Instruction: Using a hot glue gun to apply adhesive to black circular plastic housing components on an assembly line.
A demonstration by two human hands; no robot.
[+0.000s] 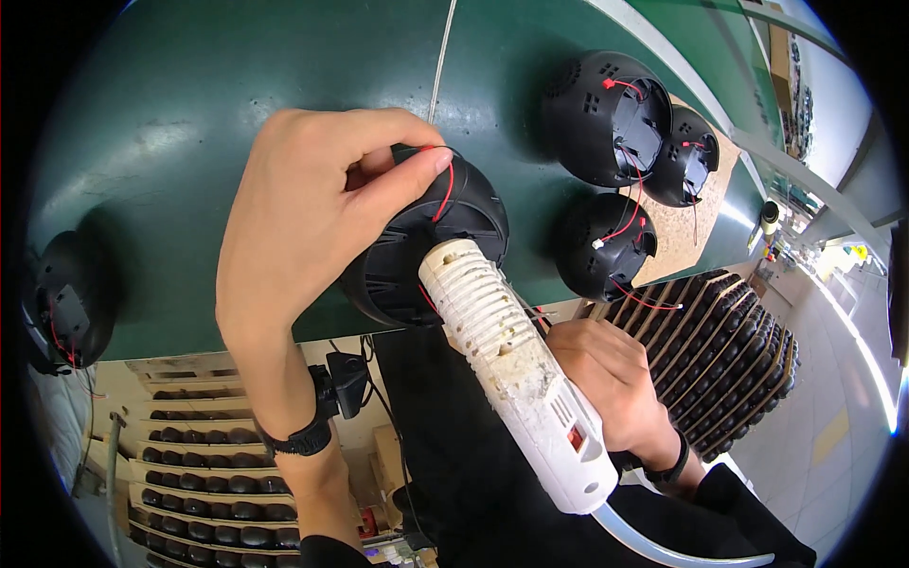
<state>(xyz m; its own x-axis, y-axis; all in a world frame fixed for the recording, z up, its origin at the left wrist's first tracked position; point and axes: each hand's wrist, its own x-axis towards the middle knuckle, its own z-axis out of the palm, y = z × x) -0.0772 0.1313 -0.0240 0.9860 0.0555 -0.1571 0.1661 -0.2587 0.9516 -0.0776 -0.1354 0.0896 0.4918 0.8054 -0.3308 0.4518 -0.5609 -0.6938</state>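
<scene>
My left hand [303,204] pinches a thin red wire [449,189] between thumb and forefinger at the upper rim of a round black plastic housing [488,213]. The housing lies on the green table [237,57] with its hollow side facing me. My right hand [606,379] is closed around the grip of a white hot glue gun [530,398], whose body is stained and crusted. The glue gun's front end is over the housing's hollow, and its nozzle tip is hidden. A translucent glue stick [663,549] curves out of its rear.
Three similar black housings with red wires, one of them here [606,118], stand at the right beside a brown board [686,227]. Another housing [71,303] sits at the left edge. Below the table are racks of dark round parts [218,483] and a stacked pile [710,360].
</scene>
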